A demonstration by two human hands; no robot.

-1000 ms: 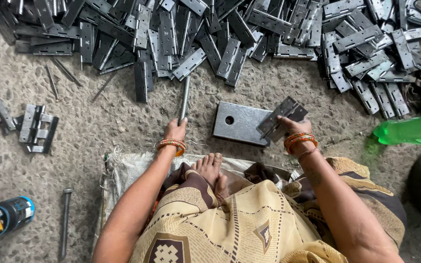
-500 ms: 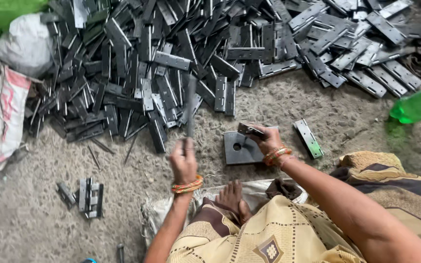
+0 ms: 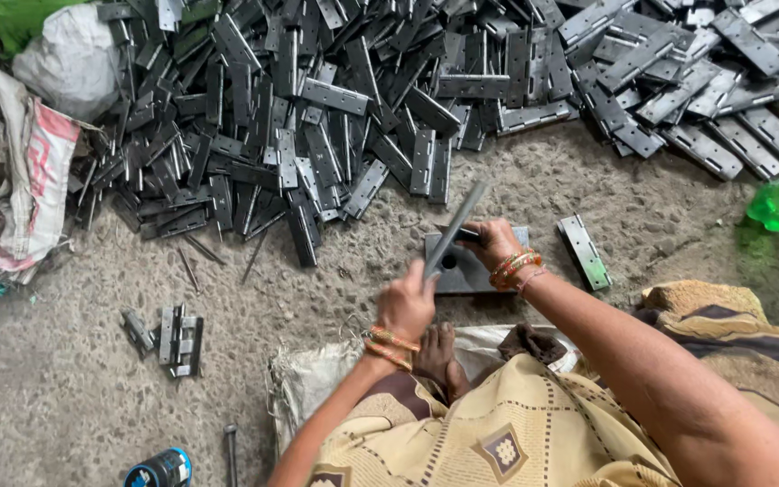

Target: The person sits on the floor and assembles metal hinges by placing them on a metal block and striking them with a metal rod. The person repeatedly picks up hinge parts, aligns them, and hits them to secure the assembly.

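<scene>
Left hand (image 3: 406, 305) grips a metal rod (image 3: 454, 230); right hand (image 3: 495, 242) seemingly pinches something on the block (image 3: 462, 271) beside hinges (image 3: 317, 117).

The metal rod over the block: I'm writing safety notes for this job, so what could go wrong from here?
The left hand holds the rod raised, blurred, over the block, where the right hand pins a small part; a stray blow could hit those fingers. The bare foot lies close below the block, so a slipping part might strike it.
</scene>
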